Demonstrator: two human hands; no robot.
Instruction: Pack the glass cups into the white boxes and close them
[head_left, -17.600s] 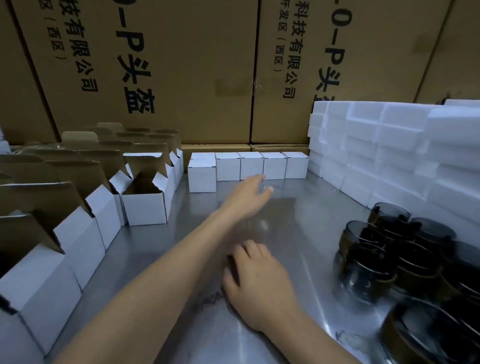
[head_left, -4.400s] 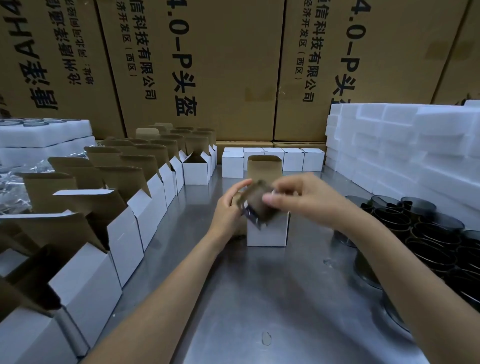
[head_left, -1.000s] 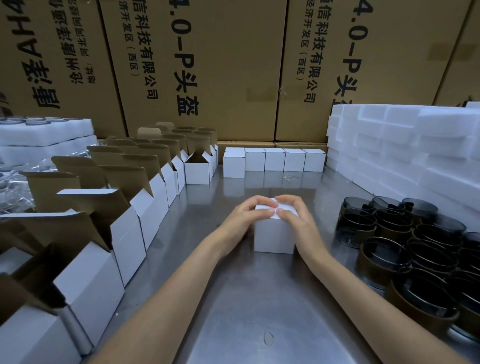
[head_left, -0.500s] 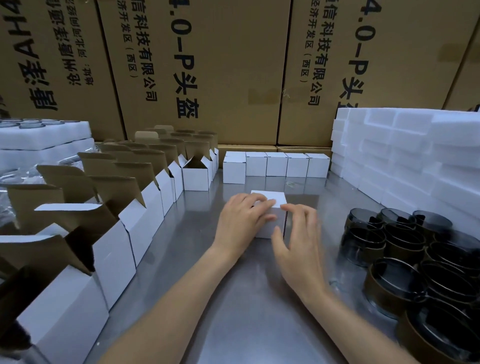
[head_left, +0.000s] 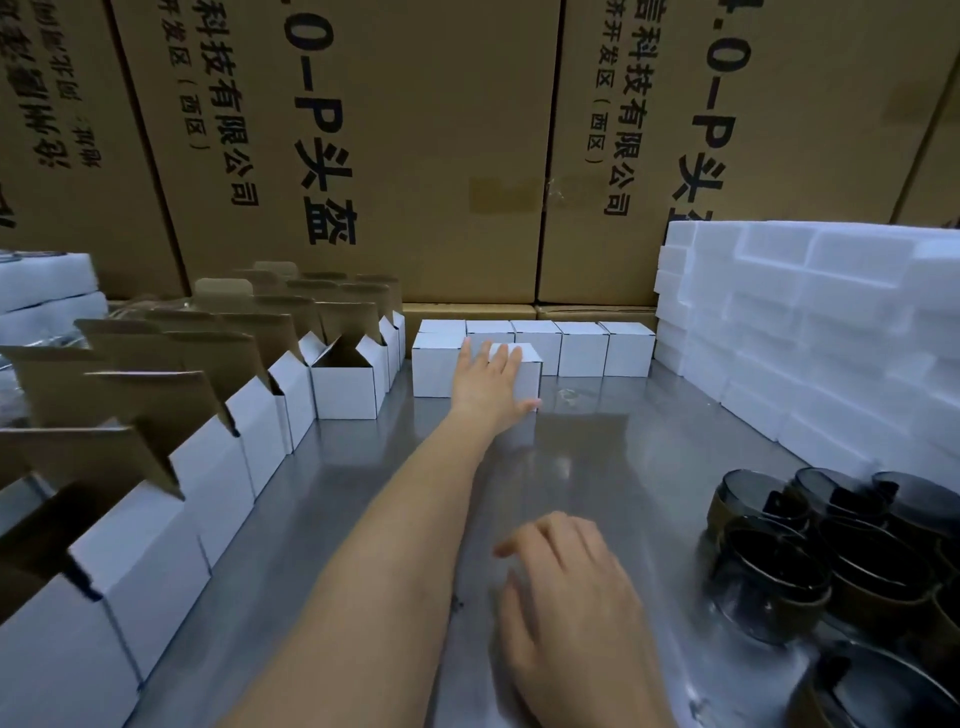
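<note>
Left hand (head_left: 491, 387) flat against closed white box (head_left: 525, 370), fingers (head_left: 500, 358) straight over its top, thumb at its base; box sits beside the closed row (head_left: 582, 347) beyond the fingertips. Right hand (head_left: 569, 597) released, relaxed over the bench (head_left: 597, 467) (slightly blurred). Glass cups (head_left: 810, 540) right of it.

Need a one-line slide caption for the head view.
Left hand presses closed white cardboard box beside packed row; right hand idle.
</note>
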